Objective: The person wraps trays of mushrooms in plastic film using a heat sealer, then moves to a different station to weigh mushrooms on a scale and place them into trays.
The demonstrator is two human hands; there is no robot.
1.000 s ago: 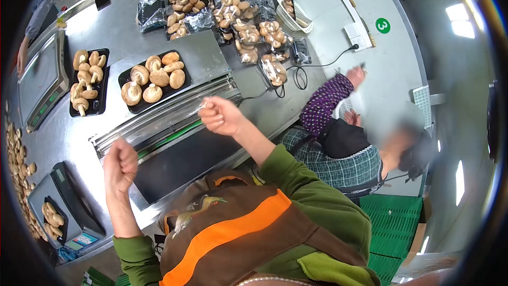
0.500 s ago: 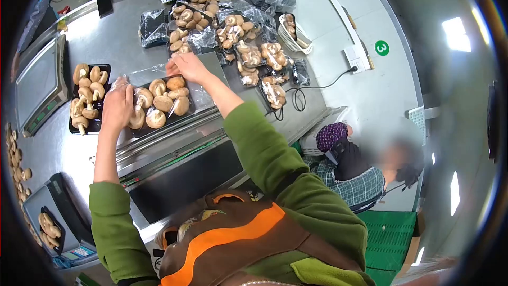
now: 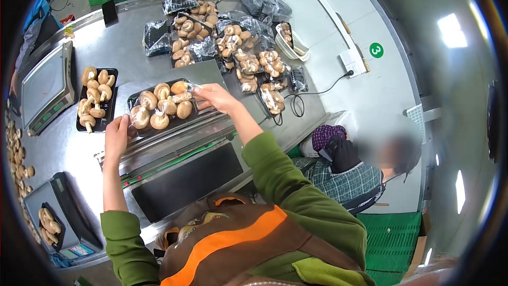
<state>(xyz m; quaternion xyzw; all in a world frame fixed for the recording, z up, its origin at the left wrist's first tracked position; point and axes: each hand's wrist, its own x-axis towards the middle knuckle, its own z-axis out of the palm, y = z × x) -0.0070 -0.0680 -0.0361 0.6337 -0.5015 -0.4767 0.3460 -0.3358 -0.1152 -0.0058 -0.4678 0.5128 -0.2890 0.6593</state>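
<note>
A black tray (image 3: 174,122) of shiitake mushrooms (image 3: 160,120) lies in front of me with clear film drawn over it. My left hand (image 3: 116,136) is closed at the tray's near left corner, its fingers pinching the film. At the tray's right end my right hand (image 3: 216,98) grips the film's other side, thumb and fingers pressed together. Left of this tray stands a second black tray (image 3: 110,103) filled with mushrooms, with no film visible over it.
Several wrapped mushroom packs (image 3: 193,26) are piled at the back, near a white basket (image 3: 291,46). A scale (image 3: 46,87) stands at left, and another scale (image 3: 71,217) holds a mushroom tray. A black phone (image 3: 109,13) lies at the far edge. A person (image 3: 344,175) sits at right.
My right hand has come down and right from the tray's far side to its right end. My left hand has slid down to the near left corner. Film now stretches across the mushrooms.
</note>
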